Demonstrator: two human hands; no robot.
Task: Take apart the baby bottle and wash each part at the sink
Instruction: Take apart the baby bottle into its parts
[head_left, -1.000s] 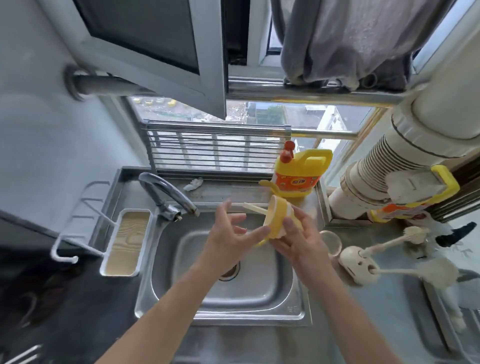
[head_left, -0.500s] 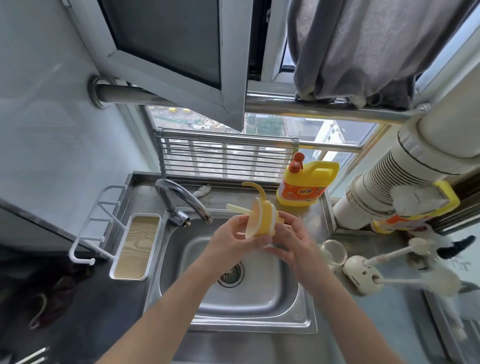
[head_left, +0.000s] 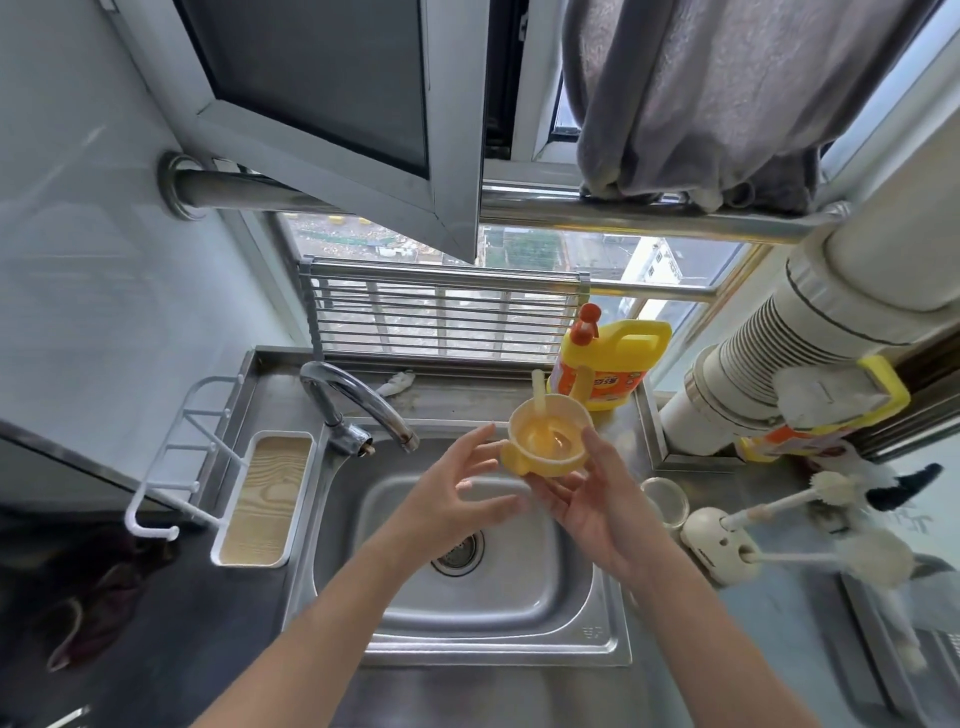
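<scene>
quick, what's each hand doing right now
Left hand: open, fingers spread, holding nothing.
Right hand: holding the yellow bottle top above the sink.

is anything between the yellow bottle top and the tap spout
Only the left hand, open, lies between the yellow bottle top, held by the right hand, and the tap spout; nothing else visible does.
</scene>
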